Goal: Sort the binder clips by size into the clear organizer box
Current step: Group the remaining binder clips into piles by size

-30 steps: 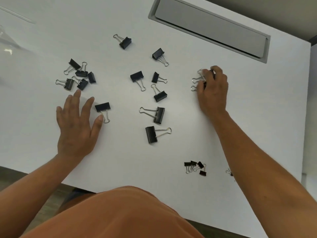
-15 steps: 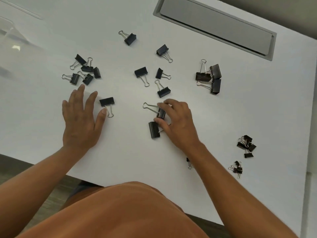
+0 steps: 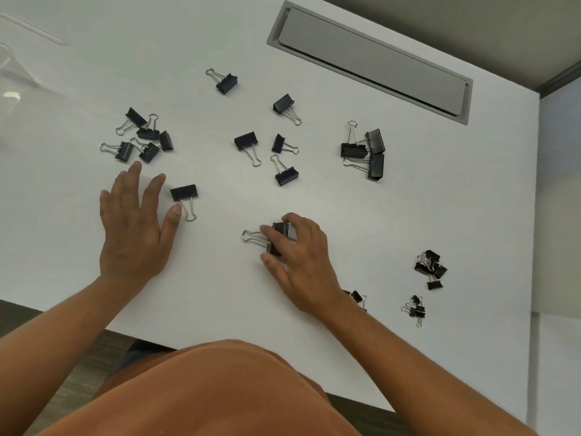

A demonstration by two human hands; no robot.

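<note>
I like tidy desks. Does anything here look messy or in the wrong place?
Yes: binder clips lie scattered over the white table, none visibly in the clear box. The right hand grips one large clip.

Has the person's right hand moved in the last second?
Yes. The right hand has come away from the pile of three large black binder clips below the grey metal hatch, toward the table's near edge, and now grips large clips there.
</note>
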